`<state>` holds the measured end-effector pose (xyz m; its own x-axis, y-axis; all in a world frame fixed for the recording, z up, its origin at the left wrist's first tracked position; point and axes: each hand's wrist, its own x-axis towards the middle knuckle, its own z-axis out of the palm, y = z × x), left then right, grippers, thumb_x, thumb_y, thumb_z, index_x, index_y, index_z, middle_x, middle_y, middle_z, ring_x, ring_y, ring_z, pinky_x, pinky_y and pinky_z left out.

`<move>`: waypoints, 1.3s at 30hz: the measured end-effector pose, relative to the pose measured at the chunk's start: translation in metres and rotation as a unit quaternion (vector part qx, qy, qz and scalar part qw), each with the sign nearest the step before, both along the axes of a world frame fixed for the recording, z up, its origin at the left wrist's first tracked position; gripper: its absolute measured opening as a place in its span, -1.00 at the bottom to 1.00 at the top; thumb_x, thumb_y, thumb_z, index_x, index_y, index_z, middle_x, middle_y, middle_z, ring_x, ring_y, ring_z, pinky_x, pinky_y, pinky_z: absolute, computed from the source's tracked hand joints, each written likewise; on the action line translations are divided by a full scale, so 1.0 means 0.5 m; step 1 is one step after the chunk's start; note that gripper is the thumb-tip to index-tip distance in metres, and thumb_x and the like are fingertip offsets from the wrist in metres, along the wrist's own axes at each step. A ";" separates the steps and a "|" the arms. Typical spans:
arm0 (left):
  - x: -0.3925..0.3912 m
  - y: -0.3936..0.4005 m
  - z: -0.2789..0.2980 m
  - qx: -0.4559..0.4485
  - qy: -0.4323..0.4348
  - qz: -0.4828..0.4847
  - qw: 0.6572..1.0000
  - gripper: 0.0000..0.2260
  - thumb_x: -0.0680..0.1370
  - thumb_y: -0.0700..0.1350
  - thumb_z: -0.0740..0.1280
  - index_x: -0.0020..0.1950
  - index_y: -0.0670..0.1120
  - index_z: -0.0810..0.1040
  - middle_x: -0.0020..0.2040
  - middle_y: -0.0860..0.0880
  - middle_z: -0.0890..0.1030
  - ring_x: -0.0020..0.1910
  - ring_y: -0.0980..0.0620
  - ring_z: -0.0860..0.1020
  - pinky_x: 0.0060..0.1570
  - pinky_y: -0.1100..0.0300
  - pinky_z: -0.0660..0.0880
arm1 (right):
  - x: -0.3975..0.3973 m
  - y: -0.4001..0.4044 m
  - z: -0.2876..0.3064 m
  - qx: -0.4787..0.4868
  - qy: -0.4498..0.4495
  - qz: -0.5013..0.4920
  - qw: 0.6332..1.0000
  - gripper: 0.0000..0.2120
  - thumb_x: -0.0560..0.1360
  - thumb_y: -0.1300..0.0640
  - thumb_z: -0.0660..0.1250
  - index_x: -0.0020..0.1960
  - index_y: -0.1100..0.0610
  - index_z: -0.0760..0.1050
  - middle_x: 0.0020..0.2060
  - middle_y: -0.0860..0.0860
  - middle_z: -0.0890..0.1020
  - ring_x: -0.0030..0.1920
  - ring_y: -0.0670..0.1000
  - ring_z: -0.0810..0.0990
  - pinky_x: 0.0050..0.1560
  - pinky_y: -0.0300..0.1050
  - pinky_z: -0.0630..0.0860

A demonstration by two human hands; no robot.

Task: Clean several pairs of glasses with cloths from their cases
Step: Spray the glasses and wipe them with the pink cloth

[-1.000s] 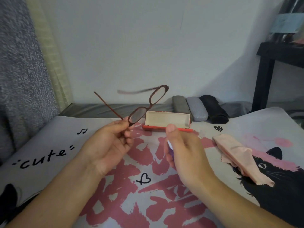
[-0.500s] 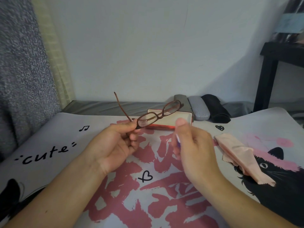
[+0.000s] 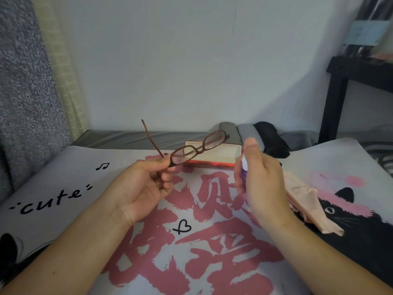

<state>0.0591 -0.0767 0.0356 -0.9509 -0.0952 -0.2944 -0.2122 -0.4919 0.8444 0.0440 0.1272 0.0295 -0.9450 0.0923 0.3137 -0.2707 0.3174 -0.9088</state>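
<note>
**One pair lowered to the spray, three cases still waiting**

One second ago the brown-framed glasses [image 3: 196,146] stood high and steeply tilted above the open red case [image 3: 212,156]; now they lie lower and flatter, lenses turned toward the right hand [image 3: 261,184], with one temple arm sticking up at the left. The left hand [image 3: 144,186] pinches the frame at the hinge end of the near lens, thumb and forefinger closed on it, other fingers loosely curled. The right hand has come nearer and wraps a small purple bottle with a white top [image 3: 244,167], thumb resting on the cap; most of the bottle is hidden by the palm. I judge this to be the wetting step, with wiping yet to follow.

The near lens looks smeared or misted. The frame is thin, glossy plastic with oval rims. The case is a hard, rectangular box with a pale cream lining. The pink cloth [image 3: 306,201] lies crumpled and soft on the mat, just right of the right wrist, untouched. Behind, three closed cases sit side by side: olive-grey [image 3: 229,133], light grey [image 3: 246,129] and black [image 3: 270,137]. The printed mat [image 3: 63,177] looks smooth and matte.
</note>
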 end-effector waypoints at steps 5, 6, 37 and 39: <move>-0.004 0.000 -0.017 -0.083 0.029 -0.015 0.996 -0.85 0.54 -0.24 0.35 0.06 -0.20 0.66 -0.23 -0.02 0.59 -0.39 0.13 0.41 -0.26 0.25 0.38 | -0.055 0.082 0.036 -0.060 0.055 -0.090 0.993 -0.81 0.51 -0.11 0.23 -0.06 0.00 0.45 -0.25 0.04 0.54 -0.31 0.00 0.47 -0.30 -0.03 0.46; -0.003 0.000 -0.020 -0.120 0.042 -0.015 0.992 -0.88 0.56 -0.25 0.35 0.04 -0.21 0.66 -0.23 -0.03 0.60 -0.37 0.11 0.42 -0.25 0.23 0.39 | -0.075 0.118 0.048 -0.075 0.053 -0.135 0.987 -0.91 0.51 0.04 0.27 0.01 -0.04 0.43 -0.18 0.02 0.53 -0.23 0.00 0.50 -0.23 0.01 0.50; 0.017 0.030 -0.037 -0.387 0.238 -0.033 0.890 -0.90 0.49 -0.26 0.49 -0.15 -0.06 0.70 -0.26 0.04 0.69 -0.28 0.12 0.63 -0.23 0.37 0.56 | -0.115 0.312 -0.029 0.077 -0.069 -0.165 0.981 -0.83 0.52 0.12 0.48 0.05 0.11 0.54 -0.07 -0.01 0.62 -0.05 0.07 0.60 0.02 0.01 0.49; 0.015 0.030 -0.037 -0.394 0.239 -0.033 0.887 -0.87 0.49 -0.24 0.49 -0.19 -0.01 0.71 -0.26 0.03 0.69 -0.29 0.11 0.63 -0.23 0.37 0.55 | -0.128 0.282 0.000 0.101 -0.035 -0.130 0.986 -0.80 0.50 0.15 0.49 0.08 0.12 0.54 -0.08 -0.01 0.63 -0.05 0.05 0.60 0.01 -0.05 0.46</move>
